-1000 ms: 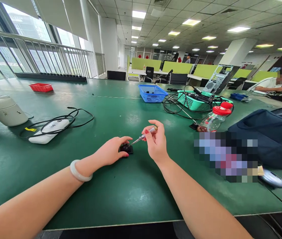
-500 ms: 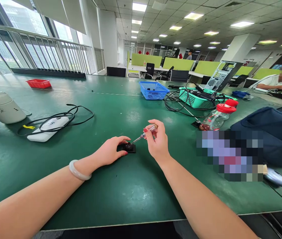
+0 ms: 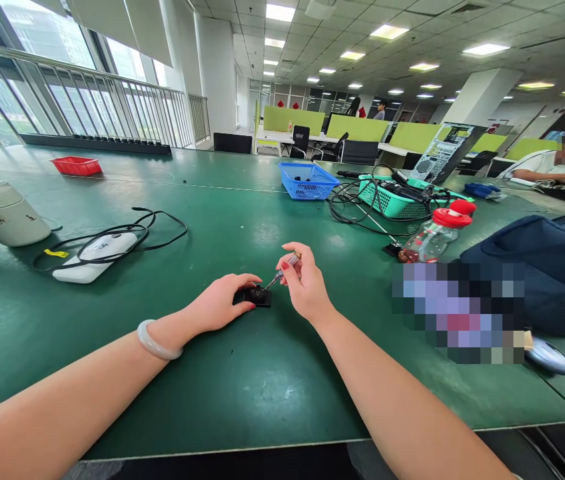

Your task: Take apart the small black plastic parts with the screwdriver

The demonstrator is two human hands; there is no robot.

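Observation:
A small black part (image 3: pixel 257 297) lies on the green table (image 3: pixel 242 393) in front of me. My left hand (image 3: pixel 220 303) rests on its left side, fingers closed over it and pressing it down. My right hand (image 3: pixel 302 283) pinches a small screwdriver (image 3: pixel 282 269) with a clear handle. The screwdriver slants down to the left and its tip meets the top of the black part. A pale bangle sits on my left wrist.
A white device with a black cable (image 3: pixel 97 252) and a beige kettle (image 3: pixel 0 213) lie to the left. Red tray (image 3: pixel 76 165), blue basket (image 3: pixel 307 181), green basket with cables (image 3: pixel 392 200), a red-capped bottle (image 3: pixel 432 237) and a dark bag (image 3: pixel 532 273) stand around. A person sits far right.
My right hand has moved slightly down and left, closer to the black part, with the screwdriver held more steeply. My left hand stays on the part.

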